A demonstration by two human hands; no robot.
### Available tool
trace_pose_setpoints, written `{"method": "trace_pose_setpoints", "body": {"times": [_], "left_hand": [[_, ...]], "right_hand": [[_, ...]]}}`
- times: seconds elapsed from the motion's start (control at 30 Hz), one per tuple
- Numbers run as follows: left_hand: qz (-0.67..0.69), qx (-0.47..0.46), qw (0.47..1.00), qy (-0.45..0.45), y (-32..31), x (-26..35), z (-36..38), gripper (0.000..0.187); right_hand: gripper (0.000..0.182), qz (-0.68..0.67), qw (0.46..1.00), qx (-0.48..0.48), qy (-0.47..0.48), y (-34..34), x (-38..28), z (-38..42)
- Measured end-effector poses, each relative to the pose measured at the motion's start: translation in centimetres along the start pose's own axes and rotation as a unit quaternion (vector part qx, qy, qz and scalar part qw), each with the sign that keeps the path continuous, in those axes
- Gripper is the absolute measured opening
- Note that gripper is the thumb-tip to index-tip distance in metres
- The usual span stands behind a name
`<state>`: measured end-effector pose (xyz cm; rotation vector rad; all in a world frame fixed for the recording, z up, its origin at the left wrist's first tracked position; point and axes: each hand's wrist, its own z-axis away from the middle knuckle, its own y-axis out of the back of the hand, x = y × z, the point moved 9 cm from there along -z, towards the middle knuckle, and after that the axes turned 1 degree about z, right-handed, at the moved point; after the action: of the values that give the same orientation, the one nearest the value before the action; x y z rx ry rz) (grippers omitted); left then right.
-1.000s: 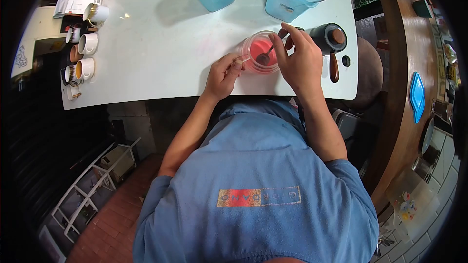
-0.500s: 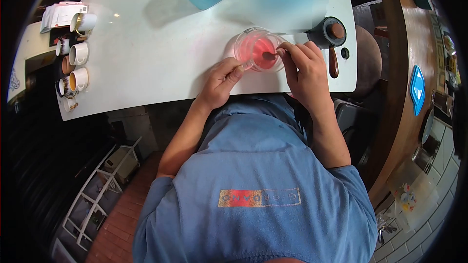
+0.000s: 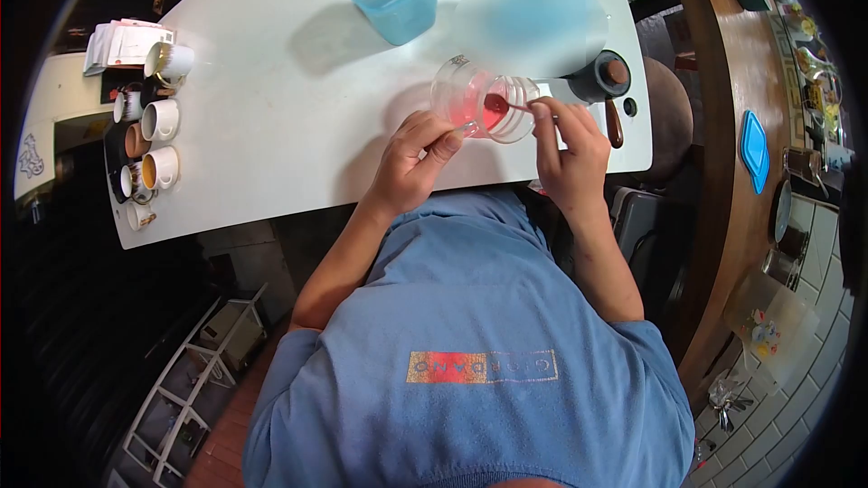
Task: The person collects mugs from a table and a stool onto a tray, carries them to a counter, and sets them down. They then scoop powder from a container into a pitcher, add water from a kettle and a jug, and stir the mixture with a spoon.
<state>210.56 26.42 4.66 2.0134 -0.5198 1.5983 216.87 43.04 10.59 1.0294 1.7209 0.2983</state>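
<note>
A clear glass jug with red liquid inside is tilted over the table, its mouth towards the right. My left hand is closed around its handle on the near side. Between the fingertips of my right hand is the thin handle of a spoon. The spoon's bowl is at the jug's mouth and looks dark red. Just right of the jug stands a dark pot with a wooden knob and a brown handle.
A light-blue plastic container stands on the white table, beyond the jug. Beside it a bluish area is blurred out. Several cups line the left edge. A blue lid lies on the wooden counter at the right.
The jug has tipped further, its mouth now turned to the right. My right hand has moved slightly right and down, with the spoon's bowl raised towards the rim. The whole view has shifted slightly.
</note>
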Motion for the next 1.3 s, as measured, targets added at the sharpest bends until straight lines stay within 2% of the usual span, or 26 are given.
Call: {"method": "trace_pose_setpoints", "body": {"times": [0.03, 0.07, 0.1, 0.17, 0.2, 0.33, 0.4, 0.43, 0.5, 0.53, 0.6, 0.63, 0.7, 0.83, 0.9, 0.93, 1.17, 1.3], "left_hand": [[-0.022, 0.001, 1.0, -0.007, 0.5, 0.6, 0.0, 0.017], [-0.025, 0.003, 1.0, -0.006, 1.0, 1.0, 0.0, 0.017], [-0.041, 0.008, 0.999, -0.023, 1.4, 1.7, 0.0, 0.017], [-0.058, 0.013, 0.997, -0.042, 2.5, 2.4, 0.0, 0.017], [-0.066, 0.009, 0.997, -0.034, 2.9, 2.4, 0.0, 0.017], [-0.063, 0.001, 0.998, -0.028, 4.4, 2.5, -0.1, 0.017], [-0.061, -0.024, 0.998, -0.021, 4.8, 2.3, -0.2, 0.016], [-0.062, -0.042, 0.997, -0.014, 4.8, 2.1, -0.4, 0.016], [-0.052, -0.065, 0.996, -0.019, 4.8, 2.1, -0.6, 0.016], [-0.045, -0.076, 0.996, -0.022, 4.7, 2.0, -0.8, 0.016], [-0.02, -0.101, 0.994, -0.027, 4.3, 1.6, -1.2, 0.015], [0.0, -0.112, 0.993, -0.03, 4.1, 1.4, -1.3, 0.015], [0.037, -0.13, 0.991, -0.009, 3.7, 0.6, -1.7, 0.015], [0.129, -0.177, 0.975, 0.043, 2.1, -1.0, -1.5, 0.016], [0.162, -0.209, 0.963, 0.055, 0.9, -0.9, -1.3, 0.017], [0.19, -0.227, 0.953, 0.069, 0.3, -0.9, -1.2, 0.018], [0.265, -0.355, 0.889, 0.114, -4.7, -0.4, 0.0, 0.024], [0.258, -0.409, 0.862, 0.154, -8.1, -1.1, 1.5, 0.026]], "right_hand": [[0.011, -0.042, 0.995, 0.038, -0.086, 0.1, 1.0, 0.5], [0.018, -0.101, 0.979, 0.037, -0.173, -0.6, 1.7, 1.0], [0.018, -0.104, 0.979, 0.037, -0.172, -1.0, 1.2, 0.9], [0.024, -0.176, 0.945, 0.011, -0.274, -2.7, 2.2, 1.7], [0.027, -0.192, 0.941, 0.003, -0.28, -3.2, 2.0, 1.7], [0.023, -0.157, 0.958, -0.001, -0.238, -3.7, 0.1, 0.7], [0.015, -0.082, 0.989, 0.0, -0.12, -3.2, -2.0, -0.3], [0.015, -0.077, 0.989, 0.007, -0.127, -3.0, -2.1, -0.4], [0.013, 0.0, 0.998, -0.018, -0.056, -3.0, -3.9, -1.0], [0.013, 0.006, 0.998, -0.012, -0.067, -2.9, -4.0, -1.0], [0.014, 0.031, 0.999, 0.019, 0.005, -2.5, -5.9, -1.2], [0.014, 0.037, 0.999, 0.023, -0.008, -2.4, -5.7, -1.0], [0.013, 0.1, 0.994, 0.023, 0.028, -2.3, -6.4, -0.2], [0.011, 0.128, 0.988, 0.056, -0.071, -0.9, -6.3, 1.8], [0.01, 0.112, 0.974, 0.097, -0.172, 0.2, -5.2, 3.4], [0.01, 0.083, 0.969, 0.132, -0.191, 0.8, -5.0, 4.0], [0.01, 0.057, 0.953, 0.185, -0.235, 4.1, -5.3, 6.5], [0.009, 0.143, 0.954, 0.171, -0.2, 7.0, -5.6, 8.0]]}}
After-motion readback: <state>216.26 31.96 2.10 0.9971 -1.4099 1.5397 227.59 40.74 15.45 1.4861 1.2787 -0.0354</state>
